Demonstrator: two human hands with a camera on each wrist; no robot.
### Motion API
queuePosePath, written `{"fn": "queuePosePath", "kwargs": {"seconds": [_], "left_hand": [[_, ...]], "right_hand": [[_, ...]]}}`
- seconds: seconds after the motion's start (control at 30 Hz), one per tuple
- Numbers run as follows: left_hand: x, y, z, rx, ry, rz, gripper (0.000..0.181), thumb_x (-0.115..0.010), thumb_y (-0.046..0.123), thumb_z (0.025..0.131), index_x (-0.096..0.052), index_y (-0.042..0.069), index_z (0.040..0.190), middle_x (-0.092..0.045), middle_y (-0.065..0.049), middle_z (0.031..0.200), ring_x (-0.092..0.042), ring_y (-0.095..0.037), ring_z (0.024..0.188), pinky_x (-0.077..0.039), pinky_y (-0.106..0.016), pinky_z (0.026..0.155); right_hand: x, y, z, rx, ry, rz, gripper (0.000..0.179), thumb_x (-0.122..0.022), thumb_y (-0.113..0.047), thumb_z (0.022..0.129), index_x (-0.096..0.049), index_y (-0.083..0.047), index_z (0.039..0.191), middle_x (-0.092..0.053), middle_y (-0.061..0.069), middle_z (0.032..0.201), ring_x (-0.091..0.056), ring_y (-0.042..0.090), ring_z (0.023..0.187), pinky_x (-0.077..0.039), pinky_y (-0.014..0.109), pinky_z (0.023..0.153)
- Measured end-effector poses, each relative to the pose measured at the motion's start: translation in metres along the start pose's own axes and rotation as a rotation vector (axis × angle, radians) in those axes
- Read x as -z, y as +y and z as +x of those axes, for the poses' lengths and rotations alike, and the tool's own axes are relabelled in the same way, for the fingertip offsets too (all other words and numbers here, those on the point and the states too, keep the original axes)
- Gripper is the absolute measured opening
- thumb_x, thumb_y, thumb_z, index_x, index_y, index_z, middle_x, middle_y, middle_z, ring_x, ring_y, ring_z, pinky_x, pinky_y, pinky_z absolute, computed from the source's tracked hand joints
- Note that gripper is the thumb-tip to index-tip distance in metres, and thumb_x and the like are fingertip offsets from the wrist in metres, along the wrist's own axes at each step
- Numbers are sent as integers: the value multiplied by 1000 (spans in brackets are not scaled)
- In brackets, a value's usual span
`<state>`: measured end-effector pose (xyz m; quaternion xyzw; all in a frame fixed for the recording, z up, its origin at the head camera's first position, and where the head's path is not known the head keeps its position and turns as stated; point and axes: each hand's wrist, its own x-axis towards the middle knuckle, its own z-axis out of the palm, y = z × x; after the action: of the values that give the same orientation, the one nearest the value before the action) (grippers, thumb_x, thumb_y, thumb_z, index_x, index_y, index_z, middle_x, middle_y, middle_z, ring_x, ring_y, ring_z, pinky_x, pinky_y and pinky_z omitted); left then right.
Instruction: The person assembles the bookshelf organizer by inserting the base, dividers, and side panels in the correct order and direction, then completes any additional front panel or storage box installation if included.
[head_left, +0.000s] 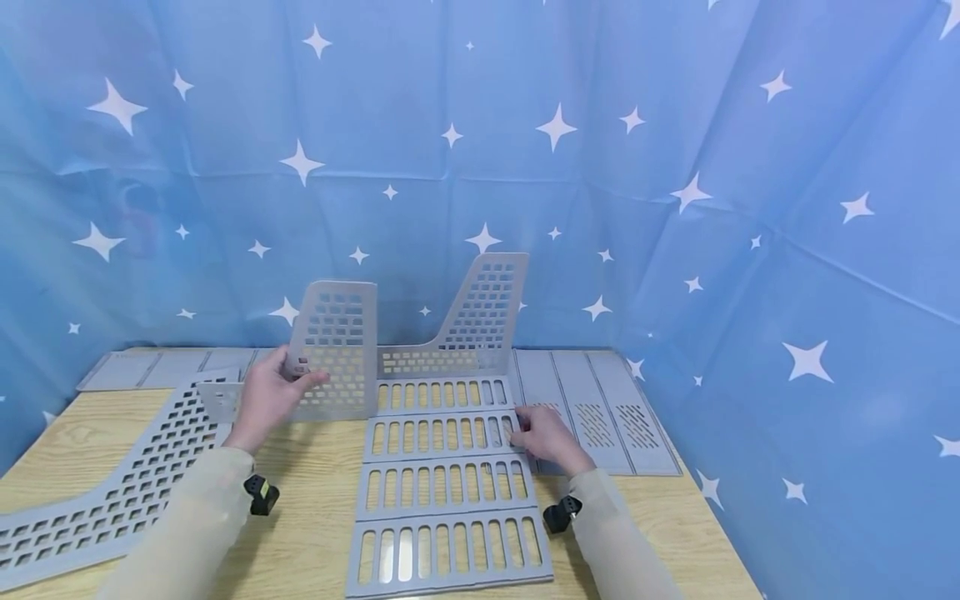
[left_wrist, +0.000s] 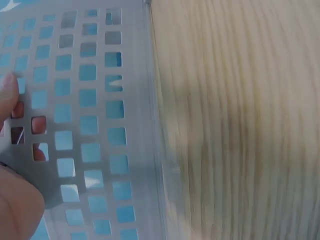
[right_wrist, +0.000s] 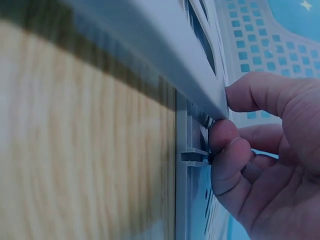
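Observation:
My left hand [head_left: 266, 396] grips an upright grey perforated panel [head_left: 369, 333] near its left side, thumb in front and fingertips showing through the holes in the left wrist view. That panel stands at the left end of a low-to-tall grey perforated side panel [head_left: 514, 317] at the back. In front of it several grey slotted panels [head_left: 450, 514] lie in a joined row toward me. My right hand [head_left: 551, 437] pinches the right edge of the slotted row. In the right wrist view, thumb and fingertips hold this grey edge [right_wrist: 165, 55], close over another grey piece with small tabs.
A large curved perforated panel [head_left: 45, 573] lies at the left of the wooden table [head_left: 300, 500]. Flat grey panels [head_left: 600, 379] with slanted slots lie at the right, and more flat panels [head_left: 120, 371] at the back left. A blue star-patterned curtain [head_left: 420, 100] hangs behind.

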<state>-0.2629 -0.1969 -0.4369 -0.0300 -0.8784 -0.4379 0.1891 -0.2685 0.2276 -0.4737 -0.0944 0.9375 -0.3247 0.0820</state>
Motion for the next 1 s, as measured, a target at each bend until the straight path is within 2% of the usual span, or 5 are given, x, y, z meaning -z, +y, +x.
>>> {"fn": "queuePosePath", "kwargs": {"seconds": [0.3, 0.47, 0.6, 0.73, 1.0], "left_hand": [[-15, 14, -1, 10, -20, -4, 39, -82, 24, 91, -62, -1, 113, -69, -17, 89, -56, -18, 65, -47, -27, 54], [5, 5, -2, -49, -95, 95, 42, -67, 42, 101, -64, 1, 112, -69, -17, 94, -63, -26, 75, -54, -41, 65], [31, -14, -7, -71, 2, 236, 50, -50, 45, 108, -67, -3, 112, -66, -27, 113, -58, -47, 109, -38, -66, 97], [51, -29, -13, 125, 71, 258, 58, -44, 40, 109, -54, -14, 127, -46, -40, 130, -38, -56, 121, -31, -69, 94], [52, -42, -13, 420, -60, 158, 75, -38, 46, 108, -32, -20, 143, -43, -42, 131, -49, -54, 116, -47, -64, 93]], "right_hand": [[-2, -4, -1, -8, 21, -24, 51, -71, -6, 90, -62, 3, 139, -65, 3, 78, -58, 15, 59, -48, 29, 54], [-5, -8, -3, 13, 66, -103, 26, -72, -6, 89, -72, 1, 114, -62, 3, 76, -55, 15, 63, -45, 30, 55], [-5, -10, -2, 25, 74, -138, 12, -73, -6, 89, -72, -1, 100, -61, 2, 74, -53, 16, 63, -44, 30, 55], [-3, -10, -1, 16, 68, -150, 9, -73, -6, 89, -71, -2, 97, -60, 3, 74, -53, 16, 64, -44, 30, 56], [-3, -9, 0, 52, 77, -160, 11, -74, -5, 88, -65, -7, 81, -55, 1, 69, -49, 15, 61, -41, 28, 54]]}}
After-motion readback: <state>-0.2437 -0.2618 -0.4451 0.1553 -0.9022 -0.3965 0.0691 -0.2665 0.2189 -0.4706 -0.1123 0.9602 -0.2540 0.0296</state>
